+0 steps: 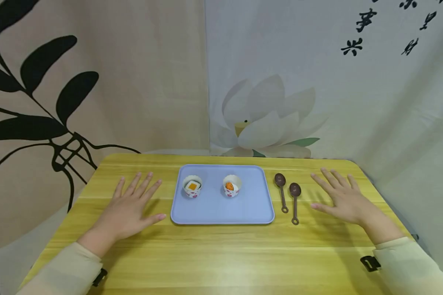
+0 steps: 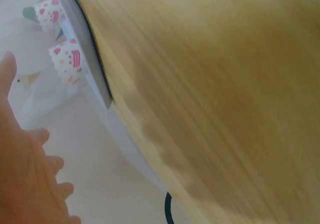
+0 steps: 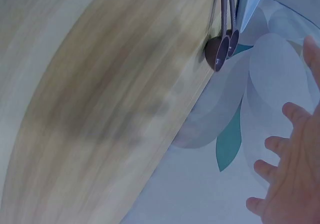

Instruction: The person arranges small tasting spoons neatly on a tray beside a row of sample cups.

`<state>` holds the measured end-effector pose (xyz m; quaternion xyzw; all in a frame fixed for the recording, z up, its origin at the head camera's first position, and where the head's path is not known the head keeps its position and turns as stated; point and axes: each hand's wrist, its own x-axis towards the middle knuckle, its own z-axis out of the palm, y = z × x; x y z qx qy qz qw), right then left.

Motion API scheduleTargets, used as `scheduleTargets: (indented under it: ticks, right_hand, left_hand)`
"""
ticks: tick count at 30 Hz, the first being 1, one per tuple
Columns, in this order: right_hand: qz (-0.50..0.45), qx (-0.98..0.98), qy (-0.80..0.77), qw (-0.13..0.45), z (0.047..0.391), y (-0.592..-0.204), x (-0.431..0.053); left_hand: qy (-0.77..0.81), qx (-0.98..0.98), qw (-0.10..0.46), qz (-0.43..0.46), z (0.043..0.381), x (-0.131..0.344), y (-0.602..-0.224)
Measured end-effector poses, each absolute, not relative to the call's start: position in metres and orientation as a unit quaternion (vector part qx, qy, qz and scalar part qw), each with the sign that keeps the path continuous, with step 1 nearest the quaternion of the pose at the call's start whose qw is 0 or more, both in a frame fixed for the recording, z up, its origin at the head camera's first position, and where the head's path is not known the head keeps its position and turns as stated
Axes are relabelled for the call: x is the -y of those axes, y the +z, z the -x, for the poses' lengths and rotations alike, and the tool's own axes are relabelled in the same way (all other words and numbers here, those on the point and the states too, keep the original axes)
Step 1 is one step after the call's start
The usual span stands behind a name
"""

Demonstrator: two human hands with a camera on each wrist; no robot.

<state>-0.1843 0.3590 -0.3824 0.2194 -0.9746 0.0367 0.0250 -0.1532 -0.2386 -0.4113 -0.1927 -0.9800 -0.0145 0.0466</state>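
My left hand (image 1: 127, 211) hovers over the table left of a light blue tray (image 1: 210, 211), palm down, fingers spread and holding nothing. On the tray stand two small paper cups with pink prints. The left cup (image 1: 193, 194) has a white piece with an orange-yellow square inside; the right cup (image 1: 232, 191) has an orange piece. Two brown spoons lie right of the tray, a farther spoon (image 1: 280, 180) and a nearer spoon (image 1: 295, 190), handles toward me. Beyond them my right hand (image 1: 343, 200) is held above the table, fingers spread, with nothing in it.
A yellow wood-grain table (image 1: 221, 262) carries everything. Behind it hang a beige curtain (image 1: 151, 82) with black leaf prints and a pale curtain (image 1: 354, 102) with a lotus print and dark writing. Both wrists wear black straps below cream sleeves.
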Motion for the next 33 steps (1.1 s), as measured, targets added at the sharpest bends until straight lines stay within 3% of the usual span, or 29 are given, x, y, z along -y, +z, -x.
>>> scheduleTargets:
  ticks: [33]
  right_hand:
    - [-0.234,0.971,0.048,-0.005,0.178,-0.395,-0.315]
  left_hand:
    - [-0.054,0.980,0.023,0.192,0.152,0.205,-0.421]
